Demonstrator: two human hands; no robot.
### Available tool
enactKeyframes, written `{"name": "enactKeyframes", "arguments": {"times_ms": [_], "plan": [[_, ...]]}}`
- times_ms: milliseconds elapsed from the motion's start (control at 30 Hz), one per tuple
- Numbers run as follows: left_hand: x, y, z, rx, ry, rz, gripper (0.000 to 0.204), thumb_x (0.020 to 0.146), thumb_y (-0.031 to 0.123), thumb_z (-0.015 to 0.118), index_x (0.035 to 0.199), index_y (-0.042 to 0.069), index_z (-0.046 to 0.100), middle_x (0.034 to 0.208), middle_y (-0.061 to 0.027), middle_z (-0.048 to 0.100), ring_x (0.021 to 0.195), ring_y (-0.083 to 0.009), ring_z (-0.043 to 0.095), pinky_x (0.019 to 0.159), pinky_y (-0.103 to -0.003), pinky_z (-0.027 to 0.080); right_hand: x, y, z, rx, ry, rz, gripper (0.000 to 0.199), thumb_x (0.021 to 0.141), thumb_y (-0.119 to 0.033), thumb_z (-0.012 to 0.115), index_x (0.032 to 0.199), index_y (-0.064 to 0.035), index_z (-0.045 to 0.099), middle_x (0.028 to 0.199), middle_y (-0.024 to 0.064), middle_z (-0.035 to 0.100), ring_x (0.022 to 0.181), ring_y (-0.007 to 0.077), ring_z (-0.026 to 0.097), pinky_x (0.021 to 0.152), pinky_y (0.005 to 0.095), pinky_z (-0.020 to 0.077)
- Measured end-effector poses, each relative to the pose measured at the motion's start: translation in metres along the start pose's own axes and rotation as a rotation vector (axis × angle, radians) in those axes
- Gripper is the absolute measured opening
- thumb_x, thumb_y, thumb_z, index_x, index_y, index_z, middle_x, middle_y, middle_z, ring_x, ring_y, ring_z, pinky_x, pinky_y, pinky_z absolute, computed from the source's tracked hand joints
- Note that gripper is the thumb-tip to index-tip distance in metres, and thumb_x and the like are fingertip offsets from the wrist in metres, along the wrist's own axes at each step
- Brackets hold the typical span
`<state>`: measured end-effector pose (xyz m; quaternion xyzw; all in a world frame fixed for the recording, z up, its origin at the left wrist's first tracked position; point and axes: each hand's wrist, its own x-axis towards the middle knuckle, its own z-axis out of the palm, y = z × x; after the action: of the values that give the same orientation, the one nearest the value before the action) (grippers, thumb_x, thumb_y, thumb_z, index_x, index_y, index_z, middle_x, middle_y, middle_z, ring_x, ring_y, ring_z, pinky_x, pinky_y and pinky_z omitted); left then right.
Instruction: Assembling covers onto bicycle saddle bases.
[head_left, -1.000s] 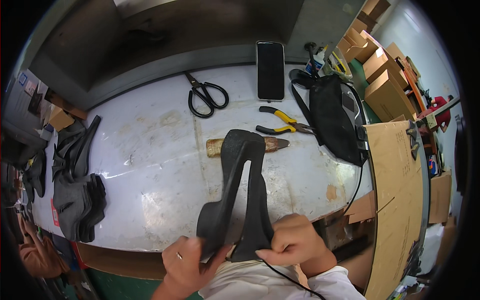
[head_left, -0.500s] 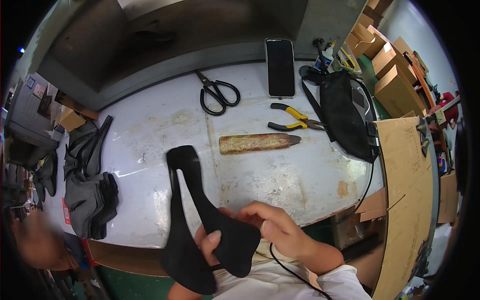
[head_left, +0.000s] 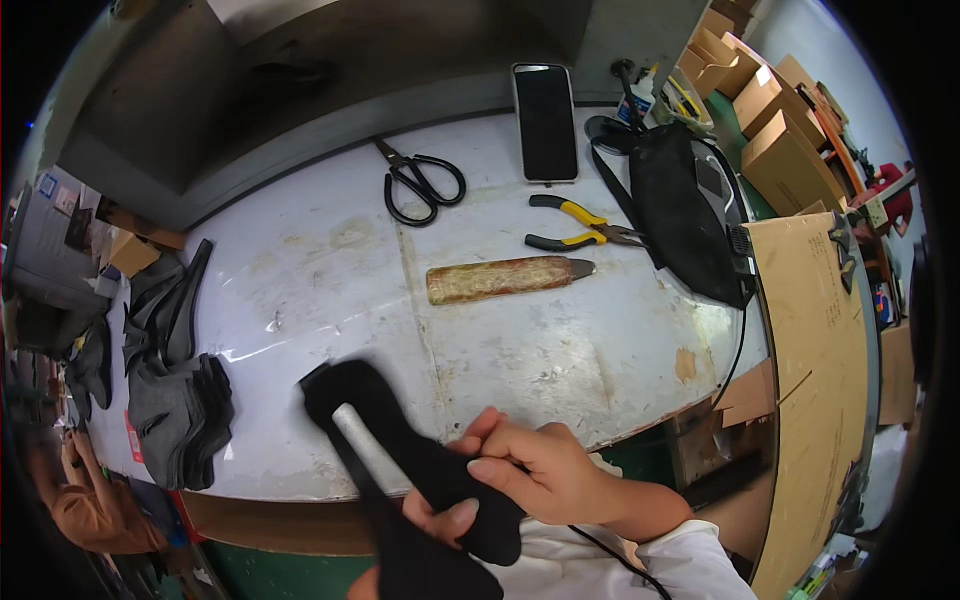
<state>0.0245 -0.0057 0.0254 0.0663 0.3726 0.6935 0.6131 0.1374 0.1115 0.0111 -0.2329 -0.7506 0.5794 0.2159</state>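
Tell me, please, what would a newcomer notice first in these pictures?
Probably the slotted black piece in the left hand, bottom centre, with the right hand at its edge. Next come the yellow-and-black pliers, upper right on the white table, and the short-bladed knife below left of them.

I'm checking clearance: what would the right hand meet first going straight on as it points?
Likely the black slotted fabric-like piece; the right hand seems to touch it, though depth is unclear.

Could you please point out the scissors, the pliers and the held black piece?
Scissors [head_left: 399,162], head view: where the halves cross.
Pliers [head_left: 608,232], head view: the joint.
Black piece [head_left: 415,450], head view: the band right of its long slot, slightly blurred.
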Motion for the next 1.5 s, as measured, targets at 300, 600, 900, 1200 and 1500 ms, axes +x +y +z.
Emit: {"name": "enactKeyframes", "arguments": {"times_ms": [300, 600, 900, 1200, 1500], "plan": [[-0.006, 0.014, -0.019, 0.543, -0.124, -0.23, 0.059, 0.09, 0.019, 0.063, 0.137, -0.004, 0.037, 0.129, -0.0132, 0.053, 0.12, -0.0191, 0.05, 0.101, -0.035, 0.039, -0.004, 0.001, -0.014, 0.641, -0.178, 0.367, 0.021, 0.099, -0.018, 0.056, 0.086, -0.0017, 0.057, 0.077, 0.0001, 0.06, 0.069, 0.0029, 0.049, 0.058, 0.0227, 0.0397], [-0.019, 0.017, -0.01, 0.632, -0.116, -0.139, 0.048, 0.094, 0.022, 0.06, 0.131, -0.005, 0.046, 0.122, -0.0139, 0.055, 0.113, -0.0192, 0.054, 0.096, -0.035, 0.043, 0.0, 0.019, -0.006, 0.571, -0.243, 0.266, 0.024, 0.099, -0.019, 0.056, 0.086, -0.0006, 0.06, 0.075, -0.0024, 0.057, 0.07, 0.0034, 0.048, 0.059, 0.0225, 0.0404], [-0.019, 0.027, -0.014, 0.601, 0.029, -0.324, 0.067, 0.091, 0.01, 0.062, 0.144, -0.001, 0.023, 0.102, -0.0137, 0.063, 0.093, -0.0167, 0.062, 0.079, -0.032, 0.049, -0.008, 0.023, 0.007, 0.743, -0.091, 0.216, 0.033, 0.102, -0.032, 0.049, 0.091, -0.0007, 0.056, 0.08, -0.0024, 0.053, 0.071, 0.0064, 0.046, 0.062, 0.0228, 0.0394], [-0.016, 0.035, 0.005, 0.895, 0.047, -0.234, 0.093, 0.08, 0.0, 0.067, 0.149, -0.004, 0.004, 0.076, -0.0086, 0.063, 0.065, -0.0122, 0.057, 0.058, -0.026, 0.044, 0.009, 0.001, -0.022, 0.212, -0.125, 0.179, 0.039, 0.089, -0.021, 0.072, 0.061, -0.0031, 0.051, 0.053, -0.0022, 0.048, 0.053, 0.003, 0.038, 0.047, 0.0232, 0.0308], [-0.01, 0.044, 0.023, 0.523, 0.029, -0.217, 0.073, 0.085, 0.009, 0.064, 0.144, -0.001, 0.021, 0.08, -0.0093, 0.061, 0.071, -0.0138, 0.058, 0.063, -0.027, 0.046, -0.014, 0.014, 0.0, 0.782, -0.177, 0.134, 0.022, 0.098, -0.018, 0.058, 0.086, 0.0, 0.062, 0.073, -0.0039, 0.056, 0.068, 0.0023, 0.046, 0.057, 0.0217, 0.0395]]}}
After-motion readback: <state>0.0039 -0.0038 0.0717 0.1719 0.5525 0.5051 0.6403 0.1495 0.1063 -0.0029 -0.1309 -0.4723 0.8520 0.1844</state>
